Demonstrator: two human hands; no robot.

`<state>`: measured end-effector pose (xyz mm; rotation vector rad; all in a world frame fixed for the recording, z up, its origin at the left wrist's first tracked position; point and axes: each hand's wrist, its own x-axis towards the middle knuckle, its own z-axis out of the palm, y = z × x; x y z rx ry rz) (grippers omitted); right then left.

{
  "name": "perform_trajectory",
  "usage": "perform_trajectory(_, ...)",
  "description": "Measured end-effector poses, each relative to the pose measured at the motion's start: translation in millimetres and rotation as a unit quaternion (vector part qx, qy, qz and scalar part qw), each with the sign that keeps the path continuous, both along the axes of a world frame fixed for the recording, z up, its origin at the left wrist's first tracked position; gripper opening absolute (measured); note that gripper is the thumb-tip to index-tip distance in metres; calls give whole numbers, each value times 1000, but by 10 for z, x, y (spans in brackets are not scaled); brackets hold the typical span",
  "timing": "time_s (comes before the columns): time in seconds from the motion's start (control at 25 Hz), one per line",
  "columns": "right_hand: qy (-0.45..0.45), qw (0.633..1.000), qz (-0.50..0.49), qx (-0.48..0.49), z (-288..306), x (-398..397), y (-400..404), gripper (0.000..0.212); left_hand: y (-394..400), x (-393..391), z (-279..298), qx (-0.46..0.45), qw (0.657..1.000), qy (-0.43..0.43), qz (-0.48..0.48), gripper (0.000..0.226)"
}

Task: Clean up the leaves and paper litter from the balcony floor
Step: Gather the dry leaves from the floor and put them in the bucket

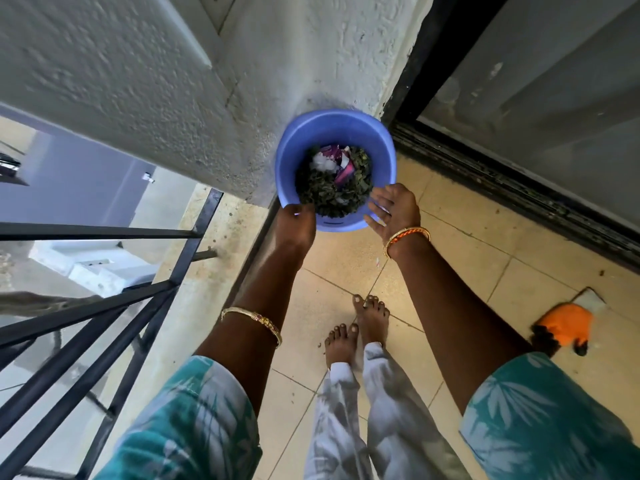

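A blue plastic bucket (332, 128) stands in the balcony corner against the white wall. Inside it lie dark green leaves (329, 194) and crumpled paper litter (334, 161), white and purple. My left hand (294, 225) grips the bucket's near rim, fingers curled over the edge. My right hand (393, 209) is at the rim's right side, fingers spread and relaxed, palm toward the bucket. An orange-handled brush (562, 327) lies on the tiled floor at the right, next to a small white piece of paper (590, 299).
A black metal railing (104, 306) runs along the left over a concrete ledge. A dark-framed sliding door (519, 98) with its floor track fills the right. My bare feet (356, 327) stand on the beige tiles. Small specks of debris dot the floor.
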<state>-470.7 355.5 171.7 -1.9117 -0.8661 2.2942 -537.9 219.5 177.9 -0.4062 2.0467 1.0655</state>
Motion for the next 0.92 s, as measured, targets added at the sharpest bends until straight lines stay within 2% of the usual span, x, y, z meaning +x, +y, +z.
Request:
perform_trajectory(0.08, -47, 993, -25, 101, 181, 154, -94, 22, -73, 186, 242, -39, 989, 91, -112, 19)
perform_trajectory(0.16, -116, 963, 5, 245, 404, 390, -203, 35, -173, 402, 476, -55, 970, 155, -178, 35)
perform_trajectory(0.28, -166, 889, 83, 419, 896, 838, -406, 38, -277, 767, 899, -66, 936, 226, -263, 46)
perform_trajectory(0.4, -153, 813, 118, 549, 1351, 1311, -577, 29, -331, 1143, 1400, -72, 864, 304, -396, 47)
perform_trajectory(0.56, -214, 744, 212, 596, 1854, 2011, -786, 38, -368, 1607, 1982, -85, 742, 374, -550, 64)
perform_trajectory(0.68, -280, 722, 231, 589, 2266, 2518, -938, 51, -328, 2017, 2328, -46, 659, 409, -630, 67)
perform_trajectory(0.76, -323, 721, 217, 574, 2470, 2854, -1031, 56, -264, 2288, 2545, -33, 613, 420, -669, 67)
perform_trajectory(0.92, -414, 766, 81, 486, 2738, 3635, -1152, 64, -55, 2816, 2836, -38, 533, 452, -715, 70)
